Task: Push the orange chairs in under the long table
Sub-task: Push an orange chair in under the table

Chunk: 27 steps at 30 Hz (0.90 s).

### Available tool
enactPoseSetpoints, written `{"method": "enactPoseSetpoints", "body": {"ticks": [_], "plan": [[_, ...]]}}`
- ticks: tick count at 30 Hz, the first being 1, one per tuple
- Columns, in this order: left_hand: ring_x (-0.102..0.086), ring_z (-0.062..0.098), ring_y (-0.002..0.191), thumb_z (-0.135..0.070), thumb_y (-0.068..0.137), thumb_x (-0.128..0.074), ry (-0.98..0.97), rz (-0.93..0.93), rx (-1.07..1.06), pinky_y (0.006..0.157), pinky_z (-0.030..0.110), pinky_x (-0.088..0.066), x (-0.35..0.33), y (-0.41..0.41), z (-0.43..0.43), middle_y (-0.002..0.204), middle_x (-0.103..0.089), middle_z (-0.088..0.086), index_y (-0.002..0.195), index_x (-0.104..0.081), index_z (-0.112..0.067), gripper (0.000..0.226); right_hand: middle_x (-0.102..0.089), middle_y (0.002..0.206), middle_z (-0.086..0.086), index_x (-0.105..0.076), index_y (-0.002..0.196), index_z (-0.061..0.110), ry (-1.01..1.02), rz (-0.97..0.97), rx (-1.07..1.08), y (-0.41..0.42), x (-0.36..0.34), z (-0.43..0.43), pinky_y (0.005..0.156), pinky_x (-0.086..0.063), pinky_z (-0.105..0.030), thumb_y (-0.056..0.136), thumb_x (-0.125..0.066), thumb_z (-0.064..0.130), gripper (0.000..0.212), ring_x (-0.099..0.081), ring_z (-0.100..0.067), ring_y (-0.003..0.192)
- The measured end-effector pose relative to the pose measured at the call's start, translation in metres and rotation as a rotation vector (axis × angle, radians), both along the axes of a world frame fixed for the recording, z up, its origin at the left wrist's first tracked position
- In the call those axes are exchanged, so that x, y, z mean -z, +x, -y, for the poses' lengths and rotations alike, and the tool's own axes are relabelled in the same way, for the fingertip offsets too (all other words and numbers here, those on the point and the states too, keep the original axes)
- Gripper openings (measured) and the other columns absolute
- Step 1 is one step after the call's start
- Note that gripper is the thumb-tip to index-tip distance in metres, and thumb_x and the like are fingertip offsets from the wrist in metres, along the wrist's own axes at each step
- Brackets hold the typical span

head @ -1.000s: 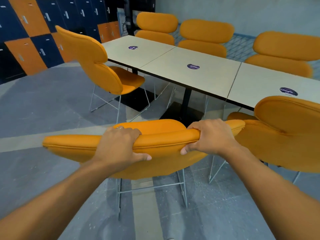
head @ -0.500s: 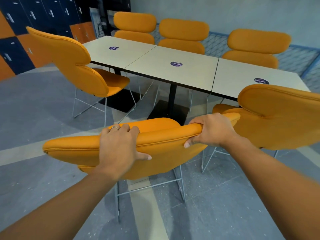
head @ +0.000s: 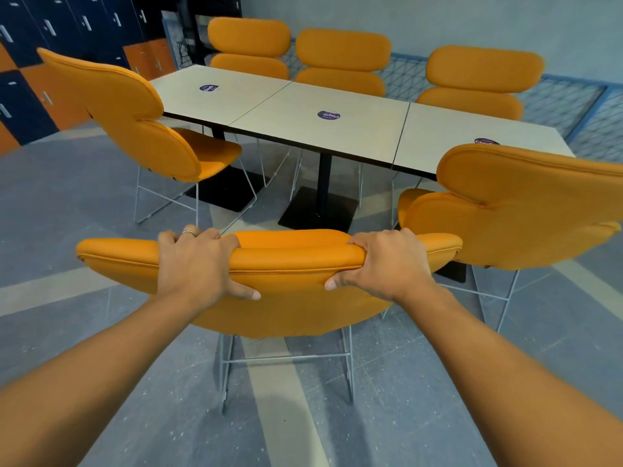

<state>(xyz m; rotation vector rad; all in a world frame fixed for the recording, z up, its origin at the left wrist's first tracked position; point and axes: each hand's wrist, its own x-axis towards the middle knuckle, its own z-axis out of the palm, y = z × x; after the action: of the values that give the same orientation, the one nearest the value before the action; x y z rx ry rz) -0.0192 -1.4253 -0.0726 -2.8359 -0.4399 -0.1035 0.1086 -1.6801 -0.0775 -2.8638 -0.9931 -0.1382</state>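
Directly in front of me stands an orange chair (head: 293, 298) on a wire frame, its back toward me. My left hand (head: 197, 264) and my right hand (head: 384, 264) both grip the top edge of its backrest, fingers over the front, thumbs on the back. The long pale table (head: 323, 129) lies beyond it, a gap of floor between chair and table edge. A second orange chair (head: 145, 119) stands out from the table on the left, turned at an angle. Another one (head: 526, 203) stands at the right, close to the table's near edge.
Three more orange chairs (head: 340, 62) line the table's far side. Black pedestal bases (head: 317, 210) stand under the table. Blue and orange lockers (head: 50, 62) cover the left wall. A mesh railing (head: 573, 106) runs at the back right. Grey tiled floor surrounds me.
The view has swung left and the held chair now faces the table's middle section squarely. Both hands keep the same grip on the backrest.
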Motion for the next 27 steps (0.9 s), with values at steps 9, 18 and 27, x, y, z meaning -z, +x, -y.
{"method": "enactPoseSetpoints", "body": {"ticks": [9,18,27], "plan": [[-0.052,0.027,0.106,-0.097,0.042,-0.041,-0.002,0.01,-0.04,0.091,0.049,-0.033,-0.004,0.009,0.003,0.102,-0.064,-0.005,0.107,-0.059,-0.037,0.09,-0.068,0.088,0.012,-0.063,0.121,0.039,0.023,-0.004,0.037,0.001,-0.001,0.0,0.08,-0.038,-0.035,0.054,-0.043,0.101,0.094,-0.061,-0.016,0.089],[-0.055,0.029,0.099,-0.098,0.036,-0.022,-0.026,0.06,-0.017,0.087,0.047,-0.035,-0.005,0.047,-0.019,0.093,-0.064,-0.003,0.098,-0.062,-0.034,0.097,-0.063,0.08,0.015,-0.064,0.109,0.041,0.013,0.004,0.012,0.04,-0.01,-0.017,0.075,-0.035,-0.034,0.054,-0.046,0.1,0.083,-0.06,-0.012,0.085],[-0.055,0.028,0.098,-0.098,0.041,-0.041,-0.028,0.095,0.086,0.087,0.046,-0.033,0.004,0.107,-0.055,0.091,-0.063,-0.003,0.097,-0.06,-0.033,0.088,-0.066,0.084,0.015,-0.065,0.11,0.041,0.027,0.014,0.1,0.085,-0.006,-0.045,0.079,-0.045,-0.037,0.051,-0.034,0.104,0.092,-0.06,-0.011,0.086]]}}
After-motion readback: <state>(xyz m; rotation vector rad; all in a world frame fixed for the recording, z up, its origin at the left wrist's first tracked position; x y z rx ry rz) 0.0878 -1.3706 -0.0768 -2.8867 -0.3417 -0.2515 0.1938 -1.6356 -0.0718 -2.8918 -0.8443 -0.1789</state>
